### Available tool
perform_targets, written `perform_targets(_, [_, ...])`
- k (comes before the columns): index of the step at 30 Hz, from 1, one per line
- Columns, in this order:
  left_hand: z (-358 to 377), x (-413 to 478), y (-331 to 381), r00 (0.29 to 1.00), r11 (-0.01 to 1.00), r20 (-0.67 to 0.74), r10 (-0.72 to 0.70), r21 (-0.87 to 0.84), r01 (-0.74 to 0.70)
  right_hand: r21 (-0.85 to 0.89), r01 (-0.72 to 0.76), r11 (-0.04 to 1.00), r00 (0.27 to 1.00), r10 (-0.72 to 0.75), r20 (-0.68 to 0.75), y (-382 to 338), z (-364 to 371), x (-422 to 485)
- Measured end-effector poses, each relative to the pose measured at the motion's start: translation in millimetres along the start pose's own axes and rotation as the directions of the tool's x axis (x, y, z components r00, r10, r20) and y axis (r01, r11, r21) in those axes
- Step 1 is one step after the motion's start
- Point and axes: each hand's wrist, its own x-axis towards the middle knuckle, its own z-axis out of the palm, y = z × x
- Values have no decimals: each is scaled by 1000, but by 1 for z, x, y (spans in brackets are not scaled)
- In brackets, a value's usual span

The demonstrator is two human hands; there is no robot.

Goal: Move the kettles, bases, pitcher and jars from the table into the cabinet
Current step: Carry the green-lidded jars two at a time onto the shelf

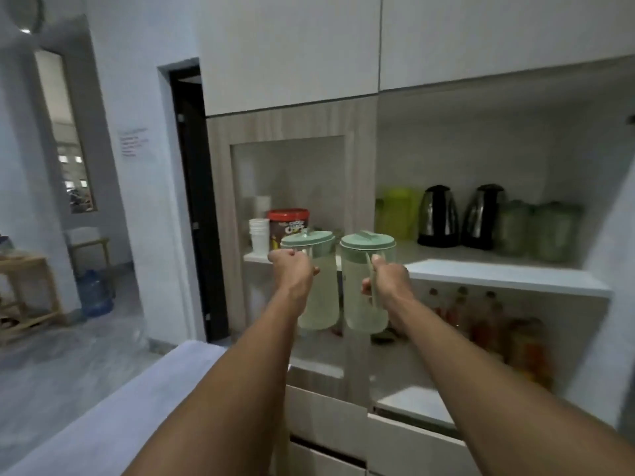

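Observation:
My left hand [292,269] grips the handle of a clear jar with a pale green lid [318,304]. My right hand [386,281] grips a second jar of the same kind [360,310]. Both jars hang upright in the air, in front of the white cabinet shelf [498,274]. On that shelf stand a lime green pitcher [398,213], two steel and black kettles [439,216] [482,216] on black bases, and two more green-tinted jars [513,226] [555,231] at the right.
A red-lidded tub [288,223] and stacked white cups [259,235] sit in the left niche. Bottles [481,314] stand behind the lower glass front. White drawers [326,417] lie below. A table edge [137,400] runs at lower left; a dark doorway [192,201] opens further left.

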Motion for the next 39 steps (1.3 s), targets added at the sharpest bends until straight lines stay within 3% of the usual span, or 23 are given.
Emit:
perform_targets(7, [197, -54, 15, 984, 998, 172, 45, -55, -36, -20, 32, 999, 985, -35, -167, -3, -184, 70])
perform_targets(14, [300, -50, 13, 971, 996, 225, 78, -53, -68, -16, 73, 997, 976, -75, -202, -2, -247, 143])
perform_targets(25, [377, 106, -42, 996, 999, 84, 23, 46, -27, -11, 88, 996, 988, -88, -128, 31, -191, 326])
perform_targets(31, [410, 223, -78, 995, 990, 34, -96, 105, 92, 14, 17, 1000, 998, -16, -65, 45, -128, 452])
perform_targets(35, [433, 286, -91, 997, 995, -59, -46, 81, 51, 53, -8, 999, 999, 10, -34, 48, -85, 520])
perform_targets(39, [451, 326, -102, 998, 996, -60, -13, 83, 18, 52, 3, 999, 999, -5, 38, 47, -55, 568])
